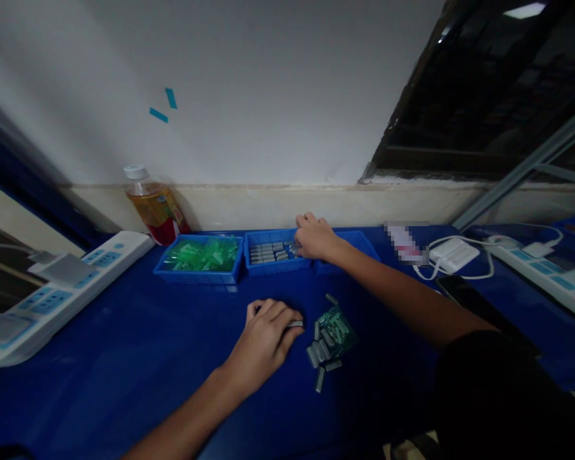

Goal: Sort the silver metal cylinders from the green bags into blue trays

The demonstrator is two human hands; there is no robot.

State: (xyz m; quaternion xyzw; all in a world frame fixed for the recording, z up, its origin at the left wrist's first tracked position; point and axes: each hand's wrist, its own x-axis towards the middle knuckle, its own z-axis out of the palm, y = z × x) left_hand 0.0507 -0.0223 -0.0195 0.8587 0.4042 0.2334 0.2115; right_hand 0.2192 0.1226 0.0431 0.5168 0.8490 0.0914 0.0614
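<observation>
My left hand is above the blue table, closed, with a small grey metal block sticking out between thumb and fingers. Over the right end of the middle blue bin is my right hand, its fingers curled down among the blocks; their tips are hidden, so what they pinch cannot be made out. Rows of small grey blocks lie in that bin. To the right of my left hand, loose grey blocks lie beside and on a greenish clear plastic bag.
A left bin holds green plastic pieces. Another blue bin sits partly behind my right forearm. Around the sides are a drink bottle, power strips, a white charger with cables and a dark phone.
</observation>
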